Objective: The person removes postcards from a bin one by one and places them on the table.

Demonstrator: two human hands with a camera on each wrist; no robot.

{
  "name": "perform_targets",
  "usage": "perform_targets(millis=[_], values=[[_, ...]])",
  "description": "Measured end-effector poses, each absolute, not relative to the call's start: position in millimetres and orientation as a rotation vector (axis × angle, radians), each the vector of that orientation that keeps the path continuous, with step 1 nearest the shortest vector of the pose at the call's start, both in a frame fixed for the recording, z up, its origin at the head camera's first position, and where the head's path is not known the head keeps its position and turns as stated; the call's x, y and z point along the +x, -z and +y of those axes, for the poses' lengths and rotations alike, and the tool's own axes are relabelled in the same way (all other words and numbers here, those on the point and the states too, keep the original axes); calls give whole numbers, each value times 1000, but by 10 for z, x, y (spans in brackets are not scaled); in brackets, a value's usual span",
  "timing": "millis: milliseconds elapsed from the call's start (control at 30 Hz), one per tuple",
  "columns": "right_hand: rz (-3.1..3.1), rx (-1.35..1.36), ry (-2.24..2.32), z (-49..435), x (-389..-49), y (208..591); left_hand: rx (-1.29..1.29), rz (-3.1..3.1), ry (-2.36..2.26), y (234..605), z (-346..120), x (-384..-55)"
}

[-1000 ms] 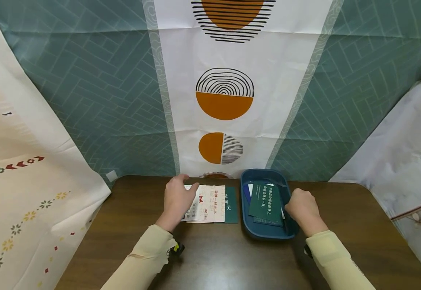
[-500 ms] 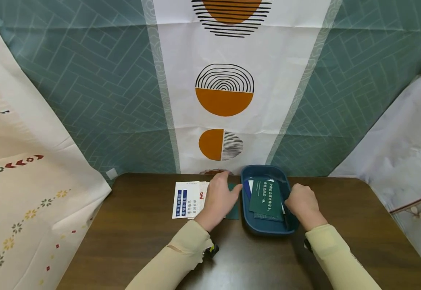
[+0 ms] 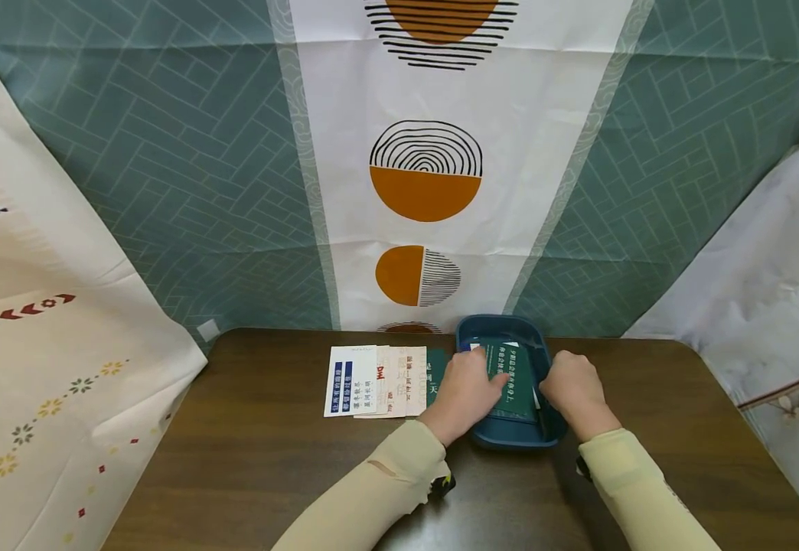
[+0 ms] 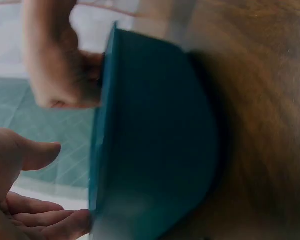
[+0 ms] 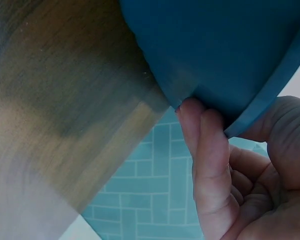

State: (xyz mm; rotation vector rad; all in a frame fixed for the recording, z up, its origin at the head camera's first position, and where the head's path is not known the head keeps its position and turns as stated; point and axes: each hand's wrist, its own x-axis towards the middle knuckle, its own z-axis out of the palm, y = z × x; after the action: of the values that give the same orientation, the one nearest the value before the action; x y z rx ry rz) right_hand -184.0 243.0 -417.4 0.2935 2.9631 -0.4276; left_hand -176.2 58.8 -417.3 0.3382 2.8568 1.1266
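A blue plastic tray stands at the back of the table, with a dark green card bearing white writing on top of other cards inside. My right hand grips the tray's right rim; in the right wrist view its fingers press the outer wall while the thumb lies over the edge. My left hand is over the tray's left side, thumb and fingers apart. The left wrist view has its fingertips right at the rim, with nothing held. Part of the green card is hidden behind this hand.
Left of the tray lies an overlapping row: a white card with blue strips, cream cards with red print, and a green card. Patterned cloth hangs behind the brown wooden table.
My left hand has moved right, from above the row of cards to the tray's left side, uncovering the row. My right hand has stayed on the tray's rim.
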Motion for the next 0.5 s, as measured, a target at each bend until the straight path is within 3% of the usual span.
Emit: perform_targets(millis=[200,500], values=[[2972,243,401,2431,-1834,4131,485,2918,-995,4369,793,-1738],[2959,270,411,2420,-1829,4135,390,3007,-770,4510,911,-1762]])
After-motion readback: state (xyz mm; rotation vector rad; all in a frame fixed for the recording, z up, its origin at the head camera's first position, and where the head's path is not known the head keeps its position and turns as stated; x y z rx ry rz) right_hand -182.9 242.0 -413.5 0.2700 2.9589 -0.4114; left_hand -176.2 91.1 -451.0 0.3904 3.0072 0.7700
